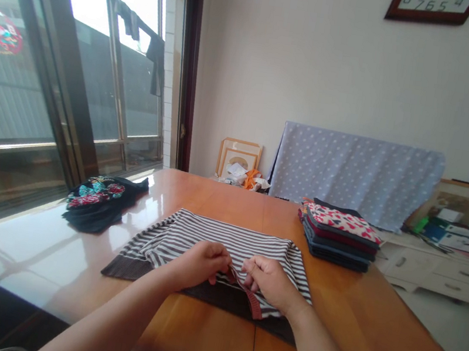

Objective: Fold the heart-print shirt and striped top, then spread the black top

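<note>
Across the table point(199, 342), I have left hand point(202, 260) and right hand point(270, 279) pinching the shirt point(229, 234), not yet folded; the stack point(340, 240) lies folded.

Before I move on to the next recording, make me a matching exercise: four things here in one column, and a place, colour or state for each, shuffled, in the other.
Things
1. shirt
2. stack of folded clothes
3. clock
4. cloth

Places, colours and states
A. pale blue with white spots
B. on the wall, cut off by the picture's top edge
C. striped, held by the left hand and the right hand
D. on the table, toward its right side

Pairs: 1-C, 2-D, 3-B, 4-A
</note>
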### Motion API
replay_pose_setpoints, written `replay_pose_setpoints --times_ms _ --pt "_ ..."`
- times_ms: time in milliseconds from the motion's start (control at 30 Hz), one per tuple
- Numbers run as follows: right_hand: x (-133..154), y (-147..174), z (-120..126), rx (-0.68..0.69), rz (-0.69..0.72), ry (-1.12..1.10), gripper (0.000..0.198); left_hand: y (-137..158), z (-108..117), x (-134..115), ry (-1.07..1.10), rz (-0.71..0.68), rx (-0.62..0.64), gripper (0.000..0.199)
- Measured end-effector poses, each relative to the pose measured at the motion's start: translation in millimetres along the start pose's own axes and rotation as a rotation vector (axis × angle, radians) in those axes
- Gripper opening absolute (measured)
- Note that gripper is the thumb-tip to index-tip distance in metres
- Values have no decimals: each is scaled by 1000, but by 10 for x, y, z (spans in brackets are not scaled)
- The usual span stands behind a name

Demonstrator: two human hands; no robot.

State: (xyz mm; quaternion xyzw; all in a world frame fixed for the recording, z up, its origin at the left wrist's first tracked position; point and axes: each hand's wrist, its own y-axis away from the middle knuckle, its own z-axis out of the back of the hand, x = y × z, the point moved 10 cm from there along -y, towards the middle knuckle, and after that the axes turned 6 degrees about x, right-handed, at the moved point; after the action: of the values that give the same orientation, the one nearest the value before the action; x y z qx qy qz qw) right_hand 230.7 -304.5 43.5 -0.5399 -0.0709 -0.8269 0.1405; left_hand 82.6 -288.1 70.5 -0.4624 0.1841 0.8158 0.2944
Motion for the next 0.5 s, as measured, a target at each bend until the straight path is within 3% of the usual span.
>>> replay_pose_setpoints --times_ms 200,367,500 --pt "64 3 15 -45 56 153 29 137 797 323 -12 24 -395 34" --pt "-41 -6 -164 73 44 291 17 359 1487 905 -16 154 -713 27" --pt "-51 -8 -203 127 64 312 21 522 1873 1276 -54 313 -804 21"
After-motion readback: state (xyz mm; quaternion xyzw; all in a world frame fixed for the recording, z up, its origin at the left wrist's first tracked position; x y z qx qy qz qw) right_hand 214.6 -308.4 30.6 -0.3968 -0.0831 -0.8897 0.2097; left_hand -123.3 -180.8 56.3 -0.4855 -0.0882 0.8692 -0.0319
